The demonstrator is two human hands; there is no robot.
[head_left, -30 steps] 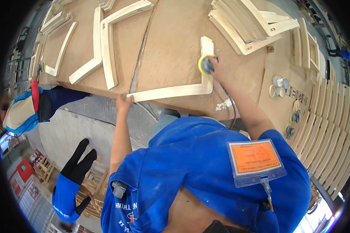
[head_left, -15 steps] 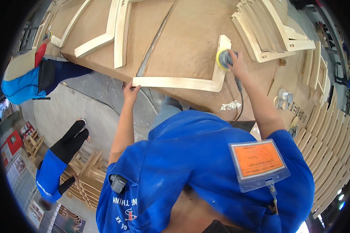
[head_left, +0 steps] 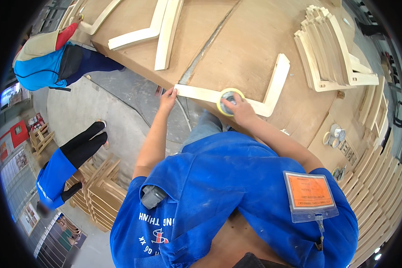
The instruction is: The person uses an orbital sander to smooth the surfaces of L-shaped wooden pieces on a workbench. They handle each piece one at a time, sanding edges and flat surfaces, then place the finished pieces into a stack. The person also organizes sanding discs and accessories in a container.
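An L-shaped pale wooden frame piece point(head_left: 200, 93) lies along the near edge of the workbench, its short arm pointing away at the right. My left hand point(head_left: 168, 99) pinches the left end of its long arm. Wrapped round a handheld sander point(head_left: 230, 102) with a yellow rim, my right hand point(head_left: 240, 110) presses the tool on the long arm, near its middle. The sander covers part of the wood beneath it.
The brown workbench point(head_left: 236, 53) has a dark gap across it. More L-shaped pieces point(head_left: 136, 38) lie at the far left, and a stack point(head_left: 328, 53) stands at the right. Curved slats point(head_left: 379, 187) fill the lower right. Two people point(head_left: 44, 67) work at the left.
My right hand has brought the sander from the short arm down and left onto the long arm. The left hand keeps its hold at the end. The whole view has shifted somewhat.
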